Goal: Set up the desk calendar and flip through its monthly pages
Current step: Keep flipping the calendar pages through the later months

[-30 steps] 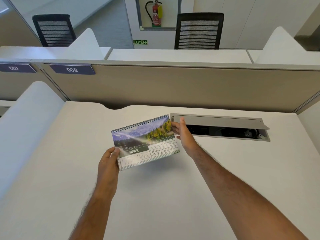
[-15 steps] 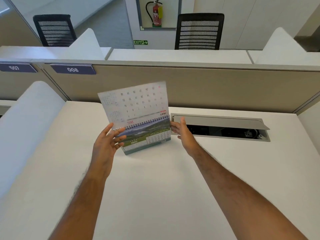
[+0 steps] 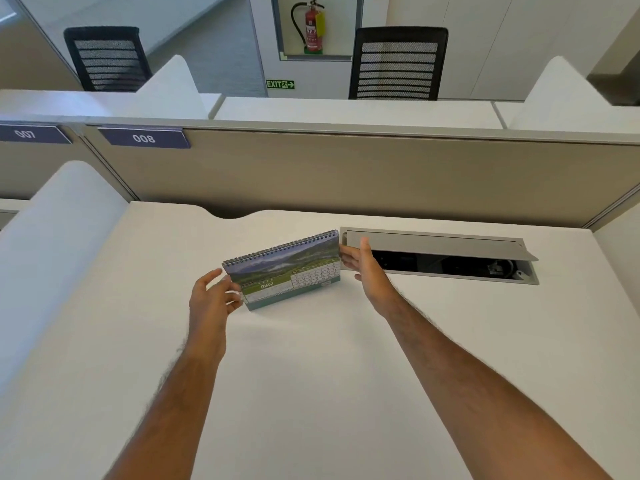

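On a smooth white desk [image 3: 311, 393], a spiral-bound desk calendar [image 3: 287, 271] stands tent-shaped near the middle, its glossy front page showing a green landscape photo, the word MAY and a small date grid. At its right edge the right hand [image 3: 363, 268] rests fingertips against the page, while the left hand [image 3: 211, 299] hovers just beside the left edge, fingers spread and loose, gripping nothing. Just right of the calendar, a long grey metal cable hatch [image 3: 436, 242] sits propped open in the desktop.

Both arms fwd; L hand [image 3: 211, 299] fingers spread, R hand [image 3: 363, 268] flat (edge-on).
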Motion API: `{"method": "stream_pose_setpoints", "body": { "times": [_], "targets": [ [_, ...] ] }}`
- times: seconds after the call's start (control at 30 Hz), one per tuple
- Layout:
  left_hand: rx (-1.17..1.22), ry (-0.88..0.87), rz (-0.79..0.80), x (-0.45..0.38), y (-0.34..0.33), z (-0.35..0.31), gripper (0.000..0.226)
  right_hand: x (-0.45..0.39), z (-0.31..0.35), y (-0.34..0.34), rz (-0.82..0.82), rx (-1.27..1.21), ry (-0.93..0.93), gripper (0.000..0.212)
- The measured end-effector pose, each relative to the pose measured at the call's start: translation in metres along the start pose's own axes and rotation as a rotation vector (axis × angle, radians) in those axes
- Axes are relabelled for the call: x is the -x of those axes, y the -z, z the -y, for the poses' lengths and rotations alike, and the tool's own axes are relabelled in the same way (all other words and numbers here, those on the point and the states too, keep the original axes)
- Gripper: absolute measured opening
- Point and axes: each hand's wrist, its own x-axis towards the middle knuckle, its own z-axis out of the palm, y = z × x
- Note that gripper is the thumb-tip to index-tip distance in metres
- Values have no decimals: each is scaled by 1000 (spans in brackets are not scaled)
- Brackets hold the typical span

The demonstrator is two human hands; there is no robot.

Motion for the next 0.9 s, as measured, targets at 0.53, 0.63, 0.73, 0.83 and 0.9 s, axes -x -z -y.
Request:
{"method": "stream_pose_setpoints", "body": {
  "times": [0.53,0.63,0.73,0.83,0.9],
  "targets": [
    [-106,0,157,38,-4,41,63,4,-1,-2,20,17,-4,66],
    [-120,-17,131,40,-4,43,61,3,-1,-1,38,28,-5,66],
    [-127,-22,120,43,-4,45,53,2,-1,0,41,34,-5,67],
    [-126,-34,78,46,-8,45,48,2,-1,0,38,31,-5,68],
    [-144,-37,30,46,-13,41,57,3,-1,0,39,25,-7,68]
  ]
}}
